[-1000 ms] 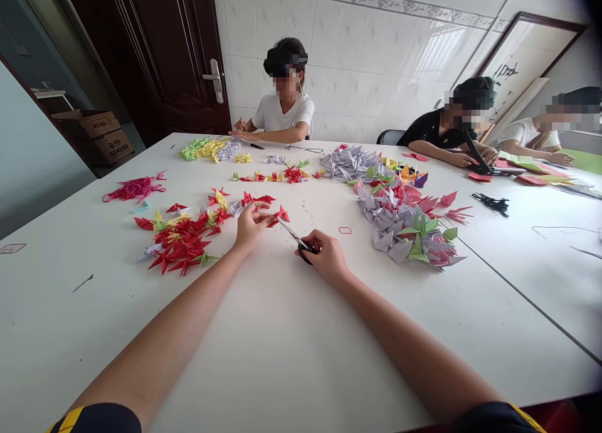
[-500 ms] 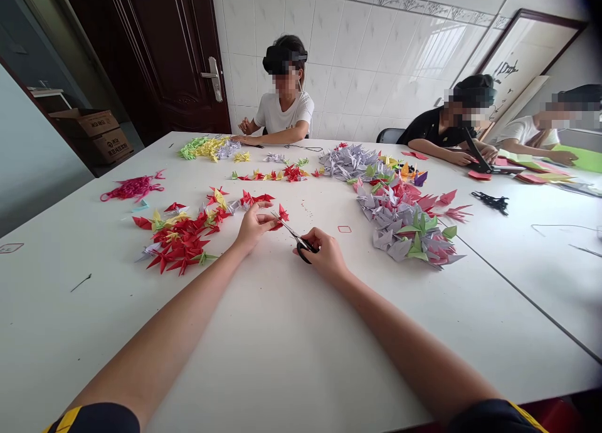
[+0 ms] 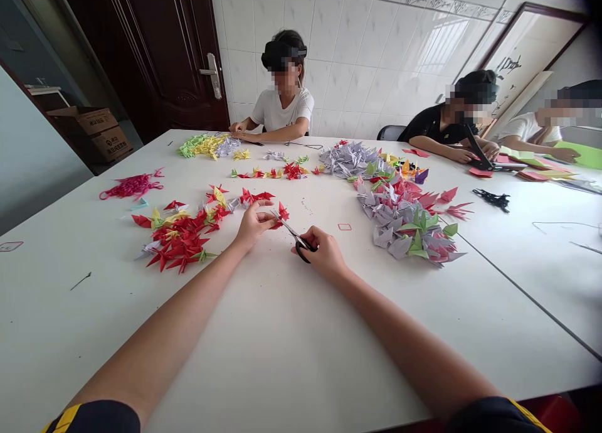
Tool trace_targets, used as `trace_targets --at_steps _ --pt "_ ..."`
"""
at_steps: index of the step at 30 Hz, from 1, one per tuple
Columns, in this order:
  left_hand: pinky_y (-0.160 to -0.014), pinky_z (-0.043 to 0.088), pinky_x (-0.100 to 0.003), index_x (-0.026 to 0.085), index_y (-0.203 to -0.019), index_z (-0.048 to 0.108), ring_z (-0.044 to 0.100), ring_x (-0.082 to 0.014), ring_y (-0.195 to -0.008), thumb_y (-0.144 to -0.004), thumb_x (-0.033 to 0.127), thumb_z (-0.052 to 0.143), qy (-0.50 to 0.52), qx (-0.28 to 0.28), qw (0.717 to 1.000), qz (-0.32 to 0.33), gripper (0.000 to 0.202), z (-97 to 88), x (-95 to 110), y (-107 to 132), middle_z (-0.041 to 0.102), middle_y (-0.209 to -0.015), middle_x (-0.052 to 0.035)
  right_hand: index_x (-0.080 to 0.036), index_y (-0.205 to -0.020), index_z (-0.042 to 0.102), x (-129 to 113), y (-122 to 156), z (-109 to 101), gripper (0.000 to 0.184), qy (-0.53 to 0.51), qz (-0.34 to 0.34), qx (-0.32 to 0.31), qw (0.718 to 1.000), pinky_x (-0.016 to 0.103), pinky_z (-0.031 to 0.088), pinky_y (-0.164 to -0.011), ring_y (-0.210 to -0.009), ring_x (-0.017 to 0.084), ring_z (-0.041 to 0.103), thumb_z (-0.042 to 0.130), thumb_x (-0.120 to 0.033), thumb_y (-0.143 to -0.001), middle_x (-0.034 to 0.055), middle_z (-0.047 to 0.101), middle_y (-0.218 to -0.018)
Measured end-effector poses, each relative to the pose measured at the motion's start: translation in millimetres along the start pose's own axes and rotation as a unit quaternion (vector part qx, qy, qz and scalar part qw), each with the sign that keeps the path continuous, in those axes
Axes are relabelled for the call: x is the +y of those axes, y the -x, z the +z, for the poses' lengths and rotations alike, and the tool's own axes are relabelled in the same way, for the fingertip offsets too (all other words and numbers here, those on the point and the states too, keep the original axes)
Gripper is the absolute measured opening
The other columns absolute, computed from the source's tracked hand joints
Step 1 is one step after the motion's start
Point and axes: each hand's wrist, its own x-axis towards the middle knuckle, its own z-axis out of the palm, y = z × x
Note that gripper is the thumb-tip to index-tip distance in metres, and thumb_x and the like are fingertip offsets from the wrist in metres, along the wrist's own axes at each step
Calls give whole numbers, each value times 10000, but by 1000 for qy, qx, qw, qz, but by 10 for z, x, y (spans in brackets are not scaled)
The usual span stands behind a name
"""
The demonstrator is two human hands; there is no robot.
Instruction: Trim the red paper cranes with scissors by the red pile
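Note:
My right hand (image 3: 322, 252) is closed on the black handles of a pair of scissors (image 3: 292, 234) whose blades point up and left toward my left hand. My left hand (image 3: 254, 222) pinches a small red paper crane (image 3: 282, 213) at the scissor tips, fingers closed on it. Both hands rest over the white table (image 3: 282, 332). Just left of my left hand lies a heap of mostly red paper cranes (image 3: 181, 233).
A big pile of grey, pink and green cranes (image 3: 404, 223) lies to the right, a pink string bundle (image 3: 132, 186) far left, and a small red paper square (image 3: 345, 226) near my right hand. Three other people sit at the far side, one across (image 3: 282, 110), two at right.
Hands and scissors have barely moved. The view has drifted slightly, and the person across has lowered a hand to the table.

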Motion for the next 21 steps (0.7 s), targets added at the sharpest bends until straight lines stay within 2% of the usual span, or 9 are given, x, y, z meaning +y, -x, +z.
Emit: trace_targets --at_steps 12,21 --pt "-797 549 -398 172 -1123 536 700 -202 -753 -613 313 829 -1 -4 1000 3 605 -12 -3 -1 717 -769 -36 -238 -746 532 11 1 5 153 -3 1 2 1000 258 299 -528 -557 130 419 639 -315 -668 -46 584 -613" --pt "-797 540 -386 172 -1127 524 696 -196 -747 -615 289 828 2 -11 1000 -6 606 10 29 17 713 -759 -25 -235 -758 516 23 1 30 234 -14 3 2 1000 262 326 -556 -582 131 432 690 -366 -672 -44 587 -641"
